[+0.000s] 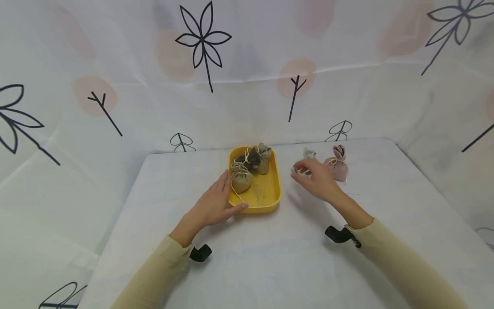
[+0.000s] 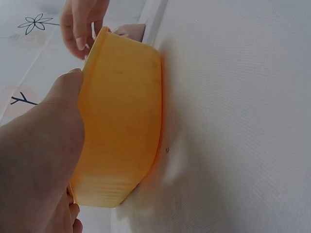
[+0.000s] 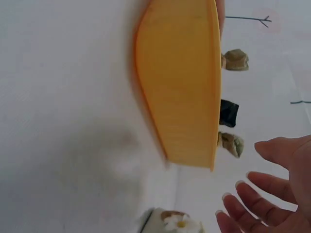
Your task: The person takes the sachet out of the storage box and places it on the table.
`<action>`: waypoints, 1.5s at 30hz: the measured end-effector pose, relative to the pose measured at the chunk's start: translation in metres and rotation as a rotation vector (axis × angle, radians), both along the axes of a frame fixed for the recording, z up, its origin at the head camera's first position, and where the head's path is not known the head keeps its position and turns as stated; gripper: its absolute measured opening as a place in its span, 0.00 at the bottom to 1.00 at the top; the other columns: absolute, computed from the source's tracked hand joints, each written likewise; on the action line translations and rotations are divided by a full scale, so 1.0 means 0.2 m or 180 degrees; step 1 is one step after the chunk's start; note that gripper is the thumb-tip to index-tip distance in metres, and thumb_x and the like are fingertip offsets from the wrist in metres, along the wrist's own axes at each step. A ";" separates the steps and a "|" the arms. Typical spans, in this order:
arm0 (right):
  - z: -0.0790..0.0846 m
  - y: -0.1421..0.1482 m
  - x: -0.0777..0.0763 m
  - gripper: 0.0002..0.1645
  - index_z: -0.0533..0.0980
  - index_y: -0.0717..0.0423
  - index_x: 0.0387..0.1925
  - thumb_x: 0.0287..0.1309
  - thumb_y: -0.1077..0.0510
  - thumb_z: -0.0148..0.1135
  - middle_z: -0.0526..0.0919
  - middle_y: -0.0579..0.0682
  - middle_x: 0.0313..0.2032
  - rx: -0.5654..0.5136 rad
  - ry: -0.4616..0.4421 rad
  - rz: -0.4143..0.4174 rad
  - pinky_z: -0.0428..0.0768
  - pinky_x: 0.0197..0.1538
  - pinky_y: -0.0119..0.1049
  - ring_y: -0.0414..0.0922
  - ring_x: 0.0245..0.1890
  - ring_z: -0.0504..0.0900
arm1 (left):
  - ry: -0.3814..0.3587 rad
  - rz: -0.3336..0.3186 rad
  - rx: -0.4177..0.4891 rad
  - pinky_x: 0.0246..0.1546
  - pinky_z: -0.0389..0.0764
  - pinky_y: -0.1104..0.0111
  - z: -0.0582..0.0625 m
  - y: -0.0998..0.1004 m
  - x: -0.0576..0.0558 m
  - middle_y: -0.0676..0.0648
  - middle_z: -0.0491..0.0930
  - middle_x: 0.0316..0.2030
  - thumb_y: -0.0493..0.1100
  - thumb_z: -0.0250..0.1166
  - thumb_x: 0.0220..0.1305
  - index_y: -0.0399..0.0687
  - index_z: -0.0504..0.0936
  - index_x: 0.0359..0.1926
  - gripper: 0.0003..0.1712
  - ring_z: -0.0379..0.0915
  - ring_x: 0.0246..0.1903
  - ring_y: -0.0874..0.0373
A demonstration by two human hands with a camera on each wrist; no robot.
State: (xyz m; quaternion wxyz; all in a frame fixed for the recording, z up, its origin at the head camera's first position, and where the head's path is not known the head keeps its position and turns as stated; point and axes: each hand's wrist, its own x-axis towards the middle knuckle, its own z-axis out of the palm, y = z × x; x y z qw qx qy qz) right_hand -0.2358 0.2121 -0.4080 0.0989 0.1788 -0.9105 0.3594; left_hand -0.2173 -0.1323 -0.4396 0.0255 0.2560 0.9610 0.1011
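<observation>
My left hand [image 1: 212, 201] rests against the near left corner of a yellow plastic tub [image 1: 279, 189], fingers along its left side and thumb across the near side. Inside the tub are a tan drawstring pouch [image 1: 242, 182], a dark brown pouch [image 1: 252, 157] and a grey-beige pouch [image 1: 264, 165]. Right of the tub, my right hand [image 1: 318, 178] hovers at a pale pouch [image 1: 309, 153], partly hiding it. In the right wrist view that hand's fingers are spread with nothing between them; a pouch with a white daisy [image 3: 181, 224] shows below.
A pink drawstring pouch [image 1: 339, 169] stands on the white table [image 1: 270, 262], just right of my right hand. White cloth [image 1: 247, 107] with flower and twig drawings hangs behind the table and at its sides. Black curved pieces [image 1: 339, 234] stick out at both sleeve cuffs.
</observation>
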 end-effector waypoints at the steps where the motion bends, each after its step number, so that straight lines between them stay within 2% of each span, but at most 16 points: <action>1: 0.00 -0.03 0.00 0.18 0.80 0.66 0.54 0.67 0.59 0.67 0.83 0.62 0.49 -0.0014 -0.0016 0.0051 0.81 0.54 0.56 0.58 0.49 0.80 | -0.0001 -0.0002 -0.0011 0.78 0.49 0.57 0.00 0.00 0.00 0.38 0.32 0.81 0.86 0.36 0.63 0.36 0.35 0.81 0.68 0.33 0.81 0.48; 7: 0.01 -0.19 -0.03 0.22 0.78 0.68 0.56 0.65 0.60 0.68 0.82 0.64 0.51 -0.0139 -0.0081 0.0324 0.80 0.57 0.56 0.59 0.52 0.80 | 0.0032 -0.0019 0.0003 0.78 0.49 0.56 -0.01 0.00 0.00 0.37 0.33 0.81 0.85 0.37 0.64 0.35 0.37 0.81 0.68 0.34 0.81 0.47; 17: -0.06 -0.44 -0.08 0.23 0.78 0.67 0.57 0.64 0.59 0.69 0.80 0.62 0.54 -0.0270 -0.0091 0.0562 0.77 0.63 0.54 0.58 0.57 0.79 | -0.0007 -0.0027 -0.0001 0.78 0.50 0.56 0.00 0.00 0.00 0.38 0.32 0.81 0.86 0.36 0.63 0.37 0.36 0.81 0.68 0.34 0.80 0.47; 20: -0.06 -0.51 -0.08 0.25 0.77 0.68 0.59 0.64 0.59 0.70 0.80 0.61 0.56 -0.0273 -0.0136 0.0558 0.75 0.65 0.53 0.57 0.59 0.78 | -0.0007 -0.0046 0.0028 0.78 0.50 0.56 -0.01 0.01 -0.01 0.37 0.32 0.81 0.85 0.38 0.64 0.36 0.37 0.81 0.67 0.35 0.80 0.47; 28: -0.08 -0.64 -0.10 0.30 0.72 0.66 0.65 0.67 0.55 0.67 0.77 0.61 0.61 -0.0014 -0.0248 0.0349 0.73 0.68 0.50 0.55 0.62 0.76 | 0.0042 -0.0068 0.0013 0.78 0.51 0.56 0.00 0.01 0.00 0.36 0.34 0.81 0.84 0.40 0.65 0.35 0.40 0.81 0.66 0.36 0.80 0.47; 36: -0.10 -0.67 -0.11 0.22 0.78 0.67 0.55 0.64 0.59 0.68 0.78 0.59 0.51 0.0171 -0.0089 0.0282 0.78 0.58 0.49 0.53 0.51 0.78 | 0.0013 -0.0042 -0.0042 0.78 0.49 0.57 0.01 0.01 0.00 0.36 0.33 0.81 0.84 0.38 0.65 0.33 0.38 0.80 0.67 0.35 0.80 0.46; 40: -0.08 -0.65 -0.11 0.20 0.78 0.66 0.56 0.66 0.60 0.67 0.78 0.58 0.51 0.0044 -0.0103 0.0361 0.78 0.56 0.47 0.51 0.51 0.77 | 0.0035 -0.0040 -0.0007 0.78 0.50 0.57 0.01 0.01 0.00 0.36 0.33 0.81 0.83 0.40 0.66 0.32 0.39 0.80 0.67 0.36 0.80 0.46; 45: 0.00 -0.60 -0.06 0.10 0.80 0.61 0.46 0.66 0.60 0.67 0.79 0.54 0.45 -0.0179 -0.0009 0.0491 0.77 0.47 0.44 0.49 0.43 0.76 | -0.0016 0.0011 -0.0019 0.78 0.50 0.57 0.01 0.00 0.00 0.37 0.33 0.81 0.84 0.40 0.65 0.34 0.36 0.80 0.68 0.36 0.80 0.47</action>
